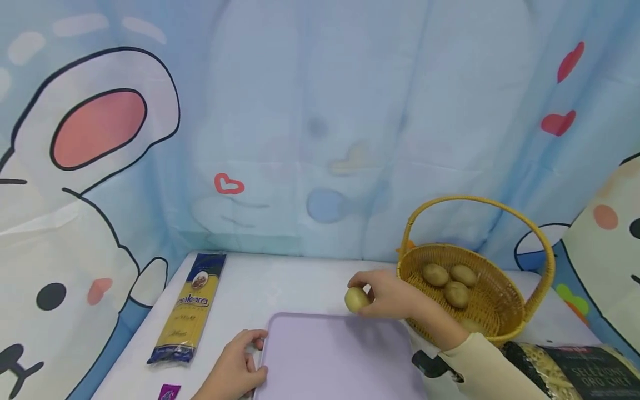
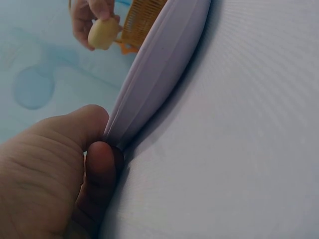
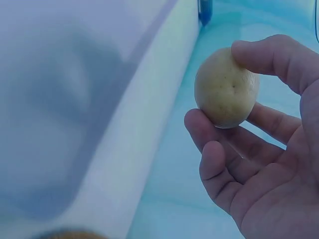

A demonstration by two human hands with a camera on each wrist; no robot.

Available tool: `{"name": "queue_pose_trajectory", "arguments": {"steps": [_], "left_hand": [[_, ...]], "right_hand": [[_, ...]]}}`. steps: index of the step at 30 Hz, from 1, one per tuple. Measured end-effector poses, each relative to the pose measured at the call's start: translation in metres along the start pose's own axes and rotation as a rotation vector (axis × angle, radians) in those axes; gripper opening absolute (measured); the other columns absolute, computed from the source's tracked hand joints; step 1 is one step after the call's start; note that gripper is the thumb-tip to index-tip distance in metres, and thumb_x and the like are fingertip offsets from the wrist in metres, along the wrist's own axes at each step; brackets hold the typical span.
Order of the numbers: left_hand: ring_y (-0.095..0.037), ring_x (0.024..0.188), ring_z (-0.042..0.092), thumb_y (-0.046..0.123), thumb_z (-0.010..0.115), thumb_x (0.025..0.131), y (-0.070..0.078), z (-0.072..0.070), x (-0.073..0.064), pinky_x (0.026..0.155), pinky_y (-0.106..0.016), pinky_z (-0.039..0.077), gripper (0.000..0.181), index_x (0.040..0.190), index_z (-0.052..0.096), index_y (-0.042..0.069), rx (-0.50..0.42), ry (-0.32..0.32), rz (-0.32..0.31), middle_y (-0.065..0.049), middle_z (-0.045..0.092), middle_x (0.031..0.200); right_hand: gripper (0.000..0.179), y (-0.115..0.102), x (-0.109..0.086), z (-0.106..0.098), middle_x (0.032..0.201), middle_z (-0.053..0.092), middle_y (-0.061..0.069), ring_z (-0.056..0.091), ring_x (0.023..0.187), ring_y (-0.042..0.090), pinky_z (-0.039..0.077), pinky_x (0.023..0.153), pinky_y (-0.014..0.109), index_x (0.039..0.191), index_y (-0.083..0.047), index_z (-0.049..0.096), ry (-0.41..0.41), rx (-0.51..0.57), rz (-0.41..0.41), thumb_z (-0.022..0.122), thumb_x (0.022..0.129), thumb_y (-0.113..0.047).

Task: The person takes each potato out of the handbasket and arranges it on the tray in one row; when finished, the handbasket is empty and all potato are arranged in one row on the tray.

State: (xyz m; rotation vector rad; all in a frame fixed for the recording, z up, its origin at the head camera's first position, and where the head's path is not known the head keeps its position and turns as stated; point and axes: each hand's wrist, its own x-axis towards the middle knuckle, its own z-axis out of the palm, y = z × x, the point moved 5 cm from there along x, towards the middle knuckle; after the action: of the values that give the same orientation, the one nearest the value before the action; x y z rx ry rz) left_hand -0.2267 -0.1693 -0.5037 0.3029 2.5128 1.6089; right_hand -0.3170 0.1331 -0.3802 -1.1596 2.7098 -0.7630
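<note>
A pale yellow potato is pinched between the thumb and fingers of my right hand. In the head view, that hand holds it above the far edge of a lilac tray. My left hand is at the tray's left side. The left wrist view shows its thumb and a finger gripping the rim; the other fingertips are partly hidden. Several more potatoes lie inside a yellow wicker basket to the right, partly behind my right forearm.
A yellow and blue pasta packet lies to the left, with a small purple packet nearer me. Another pasta bag sits at the front right. Behind the white table hangs a blue printed curtain.
</note>
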Motion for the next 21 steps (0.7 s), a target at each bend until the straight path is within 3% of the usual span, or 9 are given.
{"name": "queue_pose_trajectory", "arguments": {"steps": [8, 16, 21], "left_hand": [[-0.013, 0.056, 0.057, 0.009, 0.077, 0.075, 0.001, 0.002, 0.004, 0.044, -0.026, 0.051, 0.065, 0.134, 0.05, 0.004, 0.007, -0.005, 0.003, -0.005, 0.051, 0.109], [-0.014, 0.056, 0.057, 0.008, 0.077, 0.075, -0.001, 0.001, 0.002, 0.043, -0.026, 0.051, 0.065, 0.134, 0.05, 0.004, -0.001, 0.0, -0.012, -0.006, 0.051, 0.109], [-0.015, 0.056, 0.057, 0.009, 0.077, 0.076, -0.001, 0.0, 0.001, 0.044, -0.026, 0.051, 0.064, 0.134, 0.05, 0.006, -0.016, -0.001, -0.029, -0.005, 0.052, 0.11]], "right_hand": [[0.046, -0.013, 0.019, 0.033, 0.105, 0.064, -0.002, 0.059, 0.075, 0.01, 0.052, 0.065, 0.025, 0.117, -0.007, 0.064, 0.027, 0.035, 0.018, 0.077, 0.074, -0.016], [0.049, -0.026, 0.043, 0.072, 0.105, 0.063, -0.004, 0.059, 0.073, 0.006, 0.053, 0.064, 0.023, 0.12, -0.006, 0.063, -0.039, 0.123, 0.036, 0.076, 0.074, -0.018], [0.049, -0.039, 0.055, 0.09, 0.106, 0.064, -0.004, 0.057, 0.076, 0.005, 0.051, 0.064, 0.021, 0.118, -0.007, 0.064, -0.048, 0.119, 0.012, 0.077, 0.073, -0.018]]}}
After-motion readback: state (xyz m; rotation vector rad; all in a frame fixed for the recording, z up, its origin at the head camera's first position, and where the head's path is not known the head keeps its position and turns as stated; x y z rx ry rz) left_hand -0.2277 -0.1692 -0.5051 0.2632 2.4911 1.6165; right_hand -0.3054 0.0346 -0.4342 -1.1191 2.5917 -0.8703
